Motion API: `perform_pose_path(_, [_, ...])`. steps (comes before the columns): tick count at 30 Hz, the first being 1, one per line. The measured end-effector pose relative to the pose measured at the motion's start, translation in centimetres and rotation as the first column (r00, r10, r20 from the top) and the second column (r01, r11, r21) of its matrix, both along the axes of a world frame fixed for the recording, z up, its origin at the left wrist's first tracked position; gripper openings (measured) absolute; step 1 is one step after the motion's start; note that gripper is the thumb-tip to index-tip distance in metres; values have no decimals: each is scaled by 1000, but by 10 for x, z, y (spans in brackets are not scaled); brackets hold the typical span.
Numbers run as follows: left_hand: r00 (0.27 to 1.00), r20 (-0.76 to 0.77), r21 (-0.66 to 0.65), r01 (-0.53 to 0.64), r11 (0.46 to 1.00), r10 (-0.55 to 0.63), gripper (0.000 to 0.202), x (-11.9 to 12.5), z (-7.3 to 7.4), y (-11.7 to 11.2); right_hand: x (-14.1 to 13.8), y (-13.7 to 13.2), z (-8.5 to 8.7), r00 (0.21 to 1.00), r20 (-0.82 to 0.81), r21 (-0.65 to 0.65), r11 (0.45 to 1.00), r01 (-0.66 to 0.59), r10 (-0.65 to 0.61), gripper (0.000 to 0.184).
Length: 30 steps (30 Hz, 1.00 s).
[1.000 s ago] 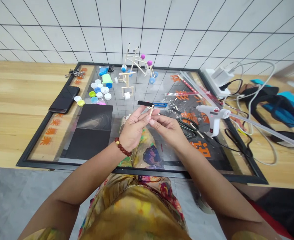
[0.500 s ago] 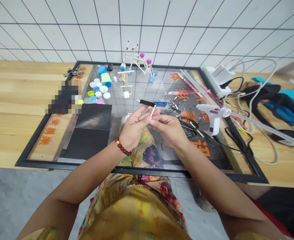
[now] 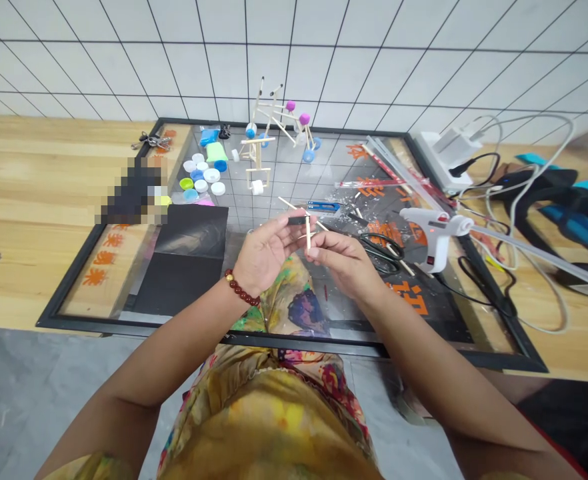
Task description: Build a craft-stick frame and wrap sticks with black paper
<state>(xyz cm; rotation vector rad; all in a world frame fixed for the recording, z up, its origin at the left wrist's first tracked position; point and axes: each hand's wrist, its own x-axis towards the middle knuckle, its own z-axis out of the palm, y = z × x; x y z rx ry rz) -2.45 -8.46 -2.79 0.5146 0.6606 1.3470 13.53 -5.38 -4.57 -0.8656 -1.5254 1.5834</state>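
Above the dark glass-like board, both my hands meet near its middle. My right hand point(image 3: 343, 260) pinches a short pale wooden stick point(image 3: 309, 235) upright between thumb and fingers. My left hand point(image 3: 267, 257), palm up with the fingers bent, holds a small black strip point(image 3: 297, 221) at its fingertips, close beside the stick. Whether strip and stick are joined cannot be made out. A longer thin stick point(image 3: 288, 203) lies behind the hands, near a blue cutter point(image 3: 323, 207). Black-handled scissors point(image 3: 387, 253) lie right of my right hand.
A stick frame with wheels point(image 3: 257, 163) and a larger stick model point(image 3: 279, 123) stand at the back. Bottle caps point(image 3: 211, 175) and black sheets point(image 3: 189, 233) lie left. At right are a white glue gun point(image 3: 437, 233), a power strip point(image 3: 437, 163) and tangled cables point(image 3: 514, 220).
My left hand has opened out somewhat and its thumb has come away from the stick. The stick now stands more upright in my right hand. The view has shifted slightly.
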Motion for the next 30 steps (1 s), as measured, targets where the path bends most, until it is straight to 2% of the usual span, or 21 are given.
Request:
perform_pose_path(5, [998,-61,-66,-32,997,28,19,3,0,0,2,2,-5,997,68,62,998,17,-22,21])
perform_pose_path(16, [997,-69,-108,-40,993,33,16,2,-2,1,1,0,1,975,200,203,978,57,-98,18])
perform_pose_path(30, [996,-77,-125,-56,991,47,18,3,-2,0,1,3,-6,952,256,219,969,115,-171,12])
